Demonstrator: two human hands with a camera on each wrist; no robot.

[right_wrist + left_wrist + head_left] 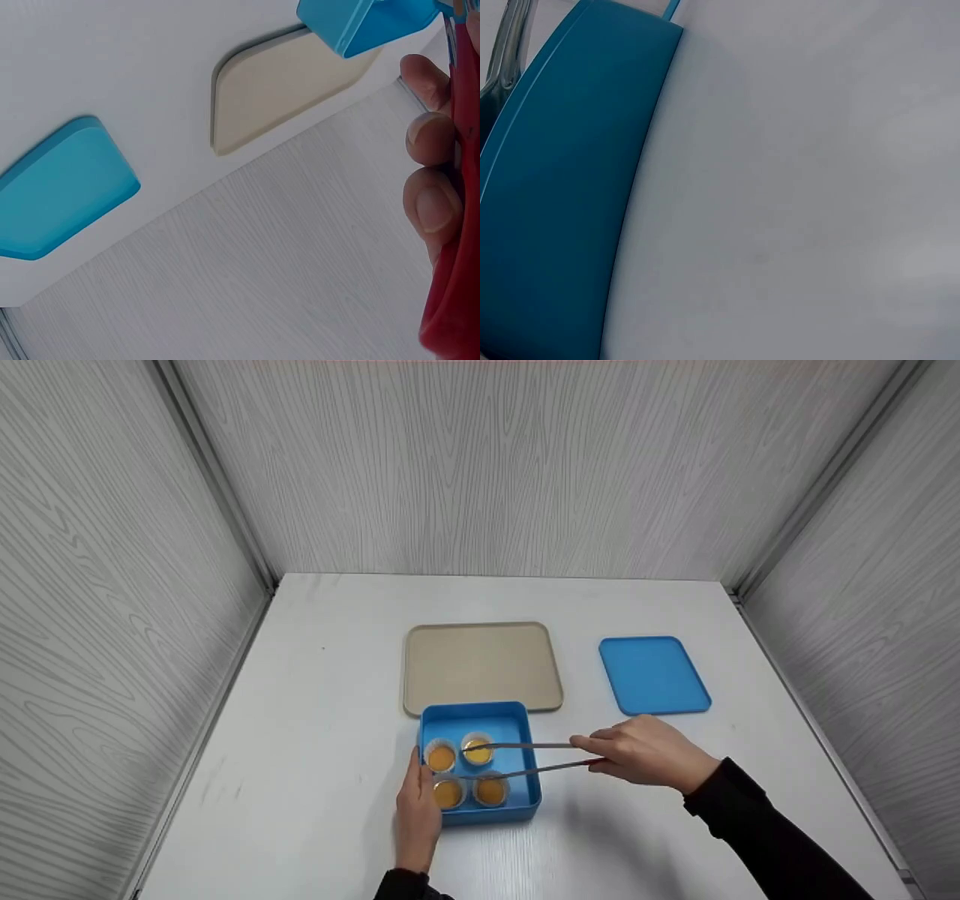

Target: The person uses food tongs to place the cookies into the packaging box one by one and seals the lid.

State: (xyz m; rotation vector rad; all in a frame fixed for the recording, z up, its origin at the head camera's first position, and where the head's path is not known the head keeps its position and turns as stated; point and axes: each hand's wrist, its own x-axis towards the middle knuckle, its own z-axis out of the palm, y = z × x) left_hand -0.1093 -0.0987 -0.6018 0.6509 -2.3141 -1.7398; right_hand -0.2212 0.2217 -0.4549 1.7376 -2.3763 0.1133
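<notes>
A blue square box [534, 791] holds several yellow-orange egg tarts in pale cups. At its left wall, my left hand [418, 817] grips the side, fingers along the outside and one digit at the rim. My right hand [649, 754] holds metal tongs [551, 745], whose red handle [469, 135] shows in the right wrist view with fingertips curled against it. The tong arms are spread: one crosses the upper right tart [478, 753], the other passes over the top of the lower right tart [491, 793]. In the left wrist view, the box wall [577, 180] fills the left side.
Just behind the box lies a beige tray [480, 664]. A flat blue tray [654, 675] lies farther right, beyond my right hand. Grey wood-grain panels [465, 465] enclose the white table [315, 735] at the back and both sides.
</notes>
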